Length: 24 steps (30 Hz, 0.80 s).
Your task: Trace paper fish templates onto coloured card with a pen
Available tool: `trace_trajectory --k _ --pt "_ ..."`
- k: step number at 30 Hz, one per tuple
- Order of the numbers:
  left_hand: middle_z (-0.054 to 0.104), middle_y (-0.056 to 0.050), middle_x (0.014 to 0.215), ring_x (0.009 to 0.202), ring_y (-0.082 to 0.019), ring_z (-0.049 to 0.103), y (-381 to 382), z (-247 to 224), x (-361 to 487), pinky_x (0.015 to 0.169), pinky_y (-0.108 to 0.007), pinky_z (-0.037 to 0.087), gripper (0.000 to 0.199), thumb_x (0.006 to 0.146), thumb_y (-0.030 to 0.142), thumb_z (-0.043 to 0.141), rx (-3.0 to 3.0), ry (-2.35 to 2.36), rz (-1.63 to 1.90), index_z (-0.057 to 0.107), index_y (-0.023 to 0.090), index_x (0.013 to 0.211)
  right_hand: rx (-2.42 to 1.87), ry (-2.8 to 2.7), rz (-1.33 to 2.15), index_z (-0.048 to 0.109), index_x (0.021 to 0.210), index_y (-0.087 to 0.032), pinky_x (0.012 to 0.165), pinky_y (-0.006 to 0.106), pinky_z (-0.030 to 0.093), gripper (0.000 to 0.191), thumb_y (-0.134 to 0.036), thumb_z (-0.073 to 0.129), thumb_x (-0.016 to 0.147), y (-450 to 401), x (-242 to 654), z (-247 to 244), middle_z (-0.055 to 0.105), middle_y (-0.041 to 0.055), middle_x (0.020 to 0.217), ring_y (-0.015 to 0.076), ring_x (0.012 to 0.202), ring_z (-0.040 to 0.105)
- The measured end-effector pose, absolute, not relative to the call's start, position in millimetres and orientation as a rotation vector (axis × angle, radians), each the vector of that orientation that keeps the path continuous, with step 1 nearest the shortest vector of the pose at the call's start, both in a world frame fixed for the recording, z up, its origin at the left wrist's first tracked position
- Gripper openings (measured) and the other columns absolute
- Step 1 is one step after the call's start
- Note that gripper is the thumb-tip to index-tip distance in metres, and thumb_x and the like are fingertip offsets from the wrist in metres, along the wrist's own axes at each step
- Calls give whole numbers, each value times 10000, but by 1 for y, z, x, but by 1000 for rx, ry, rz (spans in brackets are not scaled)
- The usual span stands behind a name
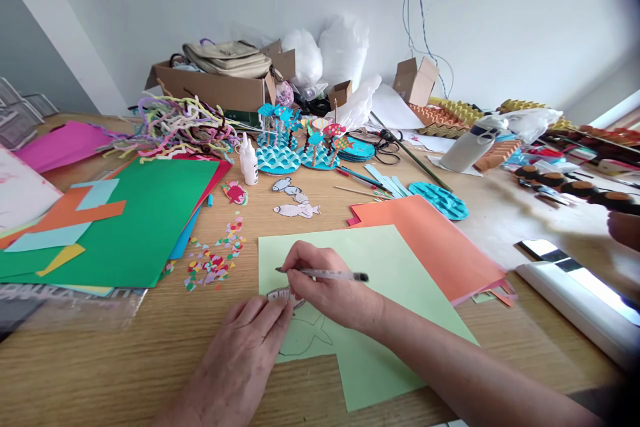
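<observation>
My right hand (320,280) is closed around a pen (345,275), its tip pointing left just above a light green sheet of paper (395,320). Flat on the sheet's left edge lies my left hand (245,340), fingertips against a small paper fish cutout (279,294) with dark markings. Both hands partly cover that cutout. Below it a larger fish outline (313,337) is drawn on the sheet, its left part hidden by my left hand. A corner piece is cut out of the sheet's near left side.
Farther back lie white fish cutouts (296,211), a red fish (235,193), confetti (215,268) and glue bottles (249,161). Green card (155,227) is at left, orange paper (425,240) at right. Decorated blue stands (277,159) stand behind. Another person's hand (624,230) shows at the right edge.
</observation>
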<state>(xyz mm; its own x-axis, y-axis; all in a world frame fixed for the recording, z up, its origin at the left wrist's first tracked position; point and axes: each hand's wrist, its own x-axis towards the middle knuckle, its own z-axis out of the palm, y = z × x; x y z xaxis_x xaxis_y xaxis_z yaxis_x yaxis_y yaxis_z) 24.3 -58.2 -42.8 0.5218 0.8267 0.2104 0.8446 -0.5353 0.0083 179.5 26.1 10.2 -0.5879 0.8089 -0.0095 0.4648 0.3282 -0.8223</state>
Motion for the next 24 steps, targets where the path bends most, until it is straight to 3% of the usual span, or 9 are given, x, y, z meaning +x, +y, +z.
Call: trace_trajectory --k 9,14,24 --pt "606 -29 1077 921 -193 528 -49 -25 25 811 -334 461 380 826 29 384 -2766 -1481 -187 539 184 1137 -1201 -2355 722 475 844 -196 518 202 350 115 -135 403 779 4 195 1 555 -19 626 105 519 478" --pt "607 -35 1057 912 -199 535 -41 -7 26 811 -331 485 341 821 37 440 -2859 -1435 17 552 157 1119 -1200 -2369 723 474 839 -196 519 199 344 104 -145 402 784 3 195 5 547 -21 620 105 516 476" --pt "607 -65 1073 932 -206 550 -49 -15 31 850 -349 480 360 830 28 428 -2769 -1543 10 545 135 1153 -1108 -2341 742 466 840 -194 527 193 358 124 -115 396 775 8 184 0 547 -26 619 98 522 483"
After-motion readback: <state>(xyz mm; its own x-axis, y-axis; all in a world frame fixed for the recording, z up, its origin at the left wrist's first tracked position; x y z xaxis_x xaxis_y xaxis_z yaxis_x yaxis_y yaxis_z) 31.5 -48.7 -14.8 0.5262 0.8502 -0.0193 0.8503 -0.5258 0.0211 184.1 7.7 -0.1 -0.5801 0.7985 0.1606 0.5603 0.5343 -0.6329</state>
